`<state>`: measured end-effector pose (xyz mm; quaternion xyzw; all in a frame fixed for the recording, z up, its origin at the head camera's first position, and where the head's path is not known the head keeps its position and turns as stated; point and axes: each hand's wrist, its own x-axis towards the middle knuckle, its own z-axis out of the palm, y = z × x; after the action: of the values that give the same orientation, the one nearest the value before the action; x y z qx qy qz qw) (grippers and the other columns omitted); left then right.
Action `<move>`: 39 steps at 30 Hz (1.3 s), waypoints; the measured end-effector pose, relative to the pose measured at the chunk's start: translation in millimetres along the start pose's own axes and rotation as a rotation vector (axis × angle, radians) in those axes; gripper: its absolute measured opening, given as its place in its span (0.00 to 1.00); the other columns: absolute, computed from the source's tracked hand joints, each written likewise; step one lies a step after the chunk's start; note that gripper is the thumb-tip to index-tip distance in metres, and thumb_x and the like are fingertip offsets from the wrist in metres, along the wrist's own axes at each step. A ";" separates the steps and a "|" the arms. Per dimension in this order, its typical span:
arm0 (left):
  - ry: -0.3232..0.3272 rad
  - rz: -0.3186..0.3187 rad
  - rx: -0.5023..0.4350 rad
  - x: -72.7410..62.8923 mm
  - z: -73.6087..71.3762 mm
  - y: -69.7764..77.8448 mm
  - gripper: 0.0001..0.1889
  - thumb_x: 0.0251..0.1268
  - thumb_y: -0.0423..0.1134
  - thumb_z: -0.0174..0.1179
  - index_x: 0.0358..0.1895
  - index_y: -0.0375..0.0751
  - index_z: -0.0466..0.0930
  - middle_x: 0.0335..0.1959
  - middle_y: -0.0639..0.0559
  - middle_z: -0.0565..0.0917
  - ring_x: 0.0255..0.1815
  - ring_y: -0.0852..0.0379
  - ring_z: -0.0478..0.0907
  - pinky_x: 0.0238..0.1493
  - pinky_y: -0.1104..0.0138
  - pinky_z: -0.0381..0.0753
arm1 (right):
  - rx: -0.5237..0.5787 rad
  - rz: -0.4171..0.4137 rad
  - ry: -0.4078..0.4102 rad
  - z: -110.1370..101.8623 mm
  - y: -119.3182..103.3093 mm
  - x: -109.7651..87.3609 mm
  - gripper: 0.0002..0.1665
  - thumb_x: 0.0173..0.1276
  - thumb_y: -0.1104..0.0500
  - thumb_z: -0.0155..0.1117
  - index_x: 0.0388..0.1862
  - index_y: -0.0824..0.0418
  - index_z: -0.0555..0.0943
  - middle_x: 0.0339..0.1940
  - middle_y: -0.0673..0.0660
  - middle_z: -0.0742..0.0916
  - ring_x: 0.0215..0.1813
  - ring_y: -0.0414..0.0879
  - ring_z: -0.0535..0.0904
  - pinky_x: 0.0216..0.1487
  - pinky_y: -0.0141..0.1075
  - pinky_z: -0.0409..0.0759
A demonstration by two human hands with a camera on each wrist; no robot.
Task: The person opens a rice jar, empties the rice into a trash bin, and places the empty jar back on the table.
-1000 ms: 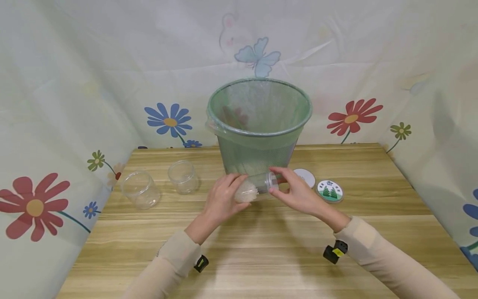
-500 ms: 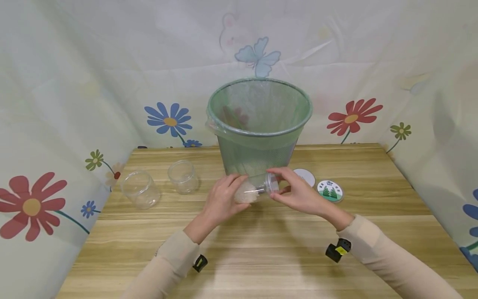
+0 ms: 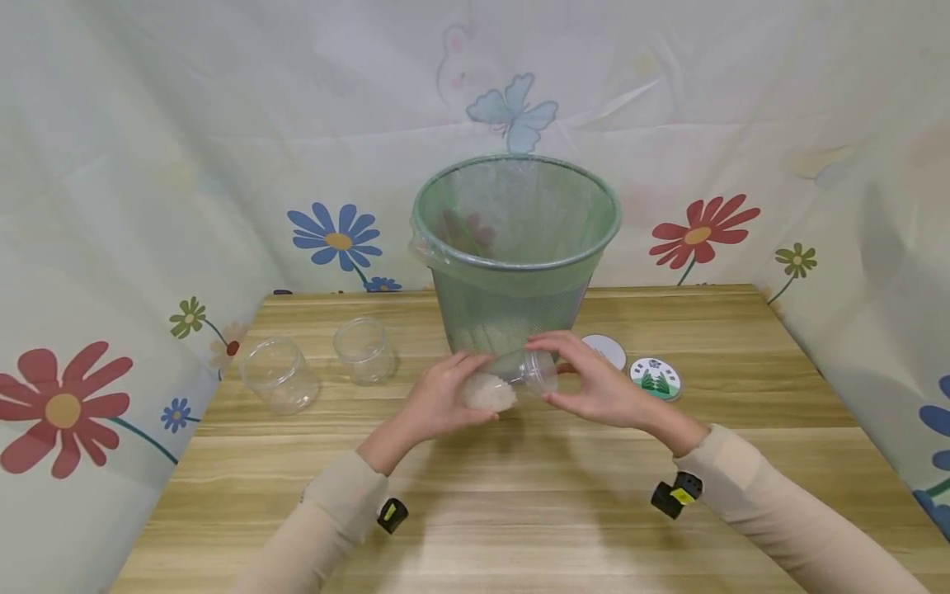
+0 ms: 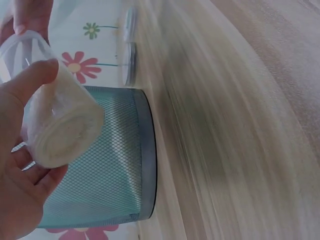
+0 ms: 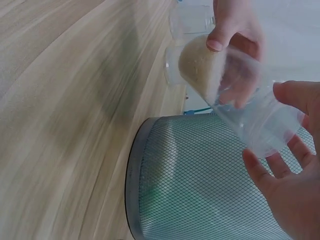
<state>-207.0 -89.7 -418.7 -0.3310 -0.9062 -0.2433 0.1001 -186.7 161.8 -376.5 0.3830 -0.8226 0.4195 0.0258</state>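
A clear jar [image 3: 509, 363] lies tilted almost onto its side in front of the bin, held in both hands above the table. White rice-like grains [image 3: 491, 394] have gathered toward its base. My left hand [image 3: 435, 398] grips the base end, its thumb and fingers on opposite sides in the left wrist view. At the other end, my right hand [image 3: 599, 386] holds the clear rim end [image 5: 272, 127] between thumb and fingertips. Whether that end is a separate clear piece, I cannot tell. Part of the grains is hidden behind the left fingers.
A green mesh bin [image 3: 512, 301] with a clear liner stands behind the hands. Left of it are two clear open jars [image 3: 280, 379]. A white disc [image 3: 604, 352] and a green-and-white printed lid [image 3: 656, 379] lie on the wooden table [image 3: 742, 478] at right.
Both hands have shifted slightly, the left one to the left and the right one to the right. The grains have moved and slope more along the jar's lower side.
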 end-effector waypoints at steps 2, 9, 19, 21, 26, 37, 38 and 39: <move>-0.020 -0.013 -0.021 -0.4 -0.6 -0.7 0.39 0.38 0.55 0.72 0.60 0.48 0.71 0.45 0.54 0.78 0.43 0.58 0.76 0.44 0.64 0.78 | -0.014 -0.015 0.002 -0.3 5.6 -1.1 0.37 0.53 0.71 0.67 0.62 0.62 0.66 0.64 0.61 0.69 0.61 0.55 0.68 0.49 0.45 0.80; -0.011 -0.023 -0.061 -1.3 -0.6 -1.1 0.38 0.38 0.54 0.72 0.59 0.47 0.72 0.47 0.52 0.79 0.45 0.56 0.77 0.45 0.63 0.78 | 0.005 -0.013 0.016 -2.9 3.6 -1.6 0.38 0.52 0.74 0.66 0.63 0.68 0.65 0.62 0.64 0.68 0.59 0.58 0.69 0.48 0.46 0.80; 0.037 -0.073 -0.094 -4.9 -0.4 -7.0 0.37 0.37 0.52 0.73 0.57 0.45 0.73 0.51 0.51 0.78 0.49 0.54 0.77 0.47 0.61 0.78 | -0.005 0.066 0.033 -13.2 -27.0 -0.4 0.35 0.53 0.74 0.65 0.61 0.73 0.65 0.58 0.68 0.70 0.55 0.62 0.71 0.47 0.50 0.79; 0.045 -0.074 -0.091 -6.0 -1.5 -7.9 0.37 0.36 0.51 0.73 0.56 0.44 0.73 0.51 0.51 0.79 0.50 0.53 0.77 0.48 0.60 0.78 | -0.021 0.078 0.036 -13.1 -22.1 -2.1 0.35 0.54 0.73 0.65 0.62 0.71 0.65 0.59 0.67 0.71 0.55 0.61 0.71 0.48 0.50 0.79; 0.071 -0.088 -0.080 -9.3 -2.9 -10.3 0.38 0.36 0.51 0.74 0.57 0.43 0.72 0.52 0.50 0.78 0.52 0.52 0.76 0.49 0.59 0.78 | -0.045 0.099 0.042 -10.4 6.2 -8.9 0.36 0.56 0.67 0.67 0.64 0.66 0.64 0.60 0.62 0.72 0.57 0.58 0.70 0.50 0.47 0.78; 0.091 -0.130 -0.090 -16.8 -6.6 -14.7 0.39 0.36 0.50 0.74 0.57 0.43 0.72 0.52 0.49 0.78 0.53 0.52 0.76 0.51 0.59 0.77 | -0.132 0.128 0.056 -7.8 41.9 -22.9 0.35 0.54 0.65 0.69 0.62 0.66 0.68 0.57 0.61 0.75 0.56 0.53 0.72 0.47 0.48 0.79; 0.091 -0.136 -0.092 -17.0 -6.9 -14.6 0.39 0.36 0.50 0.74 0.57 0.43 0.72 0.52 0.49 0.78 0.53 0.52 0.76 0.51 0.59 0.77 | -0.137 0.133 0.054 -7.4 44.3 -24.1 0.35 0.54 0.65 0.69 0.61 0.66 0.68 0.56 0.61 0.75 0.56 0.54 0.72 0.47 0.49 0.79; 0.091 -0.142 -0.091 -17.3 -7.4 -14.5 0.39 0.36 0.50 0.74 0.57 0.43 0.71 0.51 0.49 0.78 0.52 0.52 0.76 0.50 0.59 0.77 | -0.144 0.139 0.050 -6.8 46.9 -25.3 0.35 0.55 0.65 0.68 0.62 0.66 0.68 0.56 0.61 0.75 0.56 0.54 0.72 0.47 0.50 0.78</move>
<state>-203.1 -112.6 -423.6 -0.2585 -0.9100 -0.3054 0.1087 -201.3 198.6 -412.7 0.3114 -0.8744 0.3694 0.0448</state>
